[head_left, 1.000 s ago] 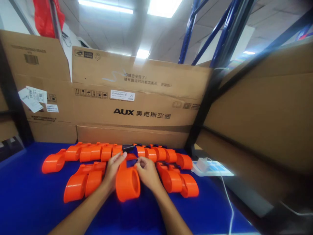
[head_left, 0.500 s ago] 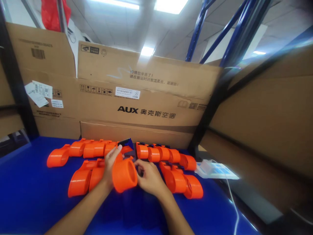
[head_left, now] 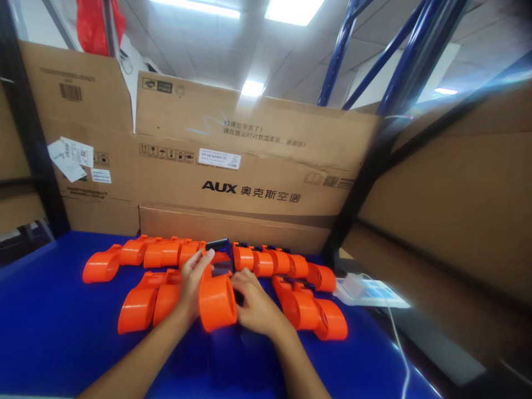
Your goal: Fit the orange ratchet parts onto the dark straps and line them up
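Cardboard boxes point(head_left: 249, 166): stacked as a wall along the far edge and the right side, so the parts can't slide off the back.
Blue table point(head_left: 50, 332): bare near-left area, work kept to the middle.
Far row of orange parts point(head_left: 166, 254): lined up side by side just in front of the boxes, packed touching, apparently sorted into a row.
Near groups: two orange parts left of the hands point(head_left: 147, 305), more to the right point(head_left: 311, 313), flanking the work spot within easy reach.
Orange tape-dispenser body point(head_left: 217, 302): centre of the table, between both hands, round end facing the camera, dark blade piece point(head_left: 220, 260) at its far end.
Left hand point(head_left: 193, 285): wrapped around the body's left side, fingertips up at the dark piece, steadying it.
Right hand point(head_left: 255, 305): fingers curled against the body's right side, bracing it; its grip is partly hidden.
White device point(head_left: 366, 289): right of the parts, cable trailing off the near edge.
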Action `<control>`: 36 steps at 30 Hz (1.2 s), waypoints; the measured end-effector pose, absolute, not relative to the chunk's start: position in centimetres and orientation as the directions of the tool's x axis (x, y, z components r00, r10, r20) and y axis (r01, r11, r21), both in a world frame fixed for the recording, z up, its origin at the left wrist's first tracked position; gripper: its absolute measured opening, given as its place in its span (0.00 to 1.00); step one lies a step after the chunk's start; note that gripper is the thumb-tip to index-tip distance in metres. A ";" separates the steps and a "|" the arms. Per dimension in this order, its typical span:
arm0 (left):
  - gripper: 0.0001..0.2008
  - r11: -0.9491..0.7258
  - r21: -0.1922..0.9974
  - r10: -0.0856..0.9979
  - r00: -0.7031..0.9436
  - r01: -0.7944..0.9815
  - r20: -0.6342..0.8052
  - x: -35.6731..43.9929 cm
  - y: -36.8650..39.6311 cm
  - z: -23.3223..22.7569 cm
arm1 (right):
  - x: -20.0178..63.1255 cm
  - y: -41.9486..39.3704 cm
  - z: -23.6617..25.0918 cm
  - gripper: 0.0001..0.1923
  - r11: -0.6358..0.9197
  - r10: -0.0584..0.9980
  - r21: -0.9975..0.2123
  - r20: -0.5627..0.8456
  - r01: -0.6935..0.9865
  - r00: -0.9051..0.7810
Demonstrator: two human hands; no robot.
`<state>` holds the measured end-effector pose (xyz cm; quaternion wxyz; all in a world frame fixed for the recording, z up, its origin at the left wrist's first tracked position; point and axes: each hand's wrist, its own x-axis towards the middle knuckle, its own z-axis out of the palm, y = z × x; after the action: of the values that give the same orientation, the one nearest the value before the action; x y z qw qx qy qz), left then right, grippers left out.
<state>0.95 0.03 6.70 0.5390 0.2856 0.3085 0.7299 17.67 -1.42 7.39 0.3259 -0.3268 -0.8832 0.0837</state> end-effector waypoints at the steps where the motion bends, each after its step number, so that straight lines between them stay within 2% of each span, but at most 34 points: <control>1: 0.19 -0.231 0.771 0.963 -0.253 -0.594 0.094 0.9 0.1 6.6 | 17.8 -1.2 7.4 0.05 0.757 0.646 -0.370 0.543 0.538 -0.536; 6: 0.21 -0.265 0.816 0.957 -0.247 -0.514 0.154 1.0 0.4 6.2 | 18.3 -0.6 7.3 0.11 0.709 0.682 -0.504 0.668 0.493 -0.299; 9: 0.21 -0.263 0.846 0.962 -0.198 -0.464 0.190 1.3 0.2 5.9 | 18.3 -0.5 7.1 0.20 0.714 0.682 -0.545 0.682 0.440 -0.262; 11: 0.21 -0.263 0.863 0.963 -0.171 -0.431 0.208 1.5 0.2 5.6 | 18.2 -0.4 7.0 0.22 0.713 0.680 -0.540 0.687 0.447 -0.257; 19: 0.17 -0.264 0.889 0.964 -0.064 -0.375 0.259 2.1 0.2 4.8 | 18.4 0.0 6.5 0.15 0.719 0.604 -0.415 0.769 0.557 -0.208; 25: 0.19 -0.183 0.932 0.981 0.011 -0.311 0.196 2.4 0.2 4.7 | 18.3 0.1 5.8 0.13 0.738 0.552 -0.334 0.798 0.586 -0.241; 30: 0.19 -0.165 0.930 0.984 0.002 -0.328 0.176 2.3 -0.2 5.2 | 18.0 0.1 5.7 0.11 0.742 0.556 -0.335 0.791 0.580 -0.255; 36: 0.15 -0.227 0.896 0.971 -0.016 -0.382 0.240 2.2 -1.0 6.5 | 17.9 0.1 5.8 0.09 0.743 0.585 -0.356 0.756 0.567 -0.293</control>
<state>2.20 -1.02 6.51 0.5319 0.4574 0.3216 0.6360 17.93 0.06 5.79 0.4748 -0.3582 -0.8039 0.0097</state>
